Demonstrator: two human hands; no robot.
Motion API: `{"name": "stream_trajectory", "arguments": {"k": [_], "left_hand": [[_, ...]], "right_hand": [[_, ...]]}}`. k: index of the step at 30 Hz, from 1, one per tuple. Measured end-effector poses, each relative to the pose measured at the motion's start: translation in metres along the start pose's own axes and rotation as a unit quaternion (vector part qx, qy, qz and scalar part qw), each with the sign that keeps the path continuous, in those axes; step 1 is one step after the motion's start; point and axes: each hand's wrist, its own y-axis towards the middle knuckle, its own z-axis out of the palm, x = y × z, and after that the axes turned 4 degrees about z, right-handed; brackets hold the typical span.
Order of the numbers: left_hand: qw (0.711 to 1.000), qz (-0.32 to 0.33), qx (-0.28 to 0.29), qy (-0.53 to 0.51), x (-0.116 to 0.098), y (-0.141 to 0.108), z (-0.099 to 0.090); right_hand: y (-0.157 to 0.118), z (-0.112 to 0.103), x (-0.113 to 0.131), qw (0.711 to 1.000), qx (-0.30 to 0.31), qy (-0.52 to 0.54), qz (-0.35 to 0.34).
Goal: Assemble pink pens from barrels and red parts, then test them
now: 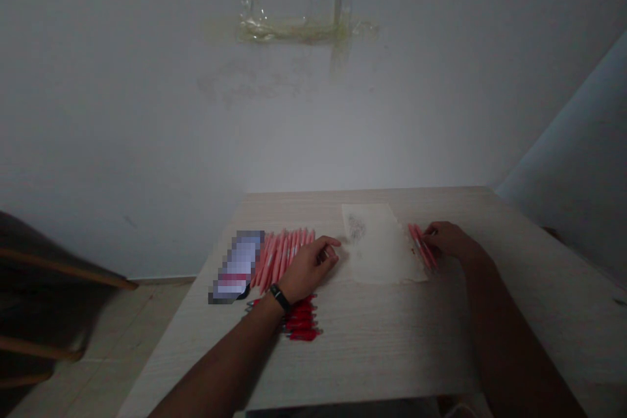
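Note:
My right hand (pixel 449 240) is at the right edge of a pale sheet of paper (pixel 377 251), its fingers closed on the side of a few pink pens (pixel 420 243). Which of those pens it grips is hard to make out. With the index finger stretched out and the others loosely bent, my left hand (pixel 311 264) hovers left of the sheet and holds nothing visible. Beside it lies a row of several pink pens (pixel 279 256), partly hidden by the hand. Below the wrist, which wears a dark band (pixel 280 298), several red pens (pixel 301 323) are stacked side by side.
A phone with a blurred screen (pixel 238 268) lies left of the pink row. The wooden table (pixel 372 353) meets a wall (pixel 362 130) with taped plastic (pixel 296 29) on it. Dark furniture with wooden bars (pixel 49 300) stands at the left on a tiled floor.

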Motion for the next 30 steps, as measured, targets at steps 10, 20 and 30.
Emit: {"name": "stream_trajectory", "arguments": {"k": [10, 20, 30], "left_hand": [[1.0, -0.002, 0.005, -0.001, -0.003, 0.001, 0.0], [1.0, -0.002, 0.011, 0.001, -0.001, 0.001, 0.0], [1.0, -0.007, 0.008, 0.007, -0.001, 0.001, -0.001]], "right_hand": [[-0.001, 0.003, 0.007, 0.999, -0.031, -0.028, -0.005], [0.007, 0.01, 0.003, 0.998, -0.046, -0.031, 0.011], [-0.002, 0.008, -0.005, 0.999, 0.018, -0.034, 0.016]]}}
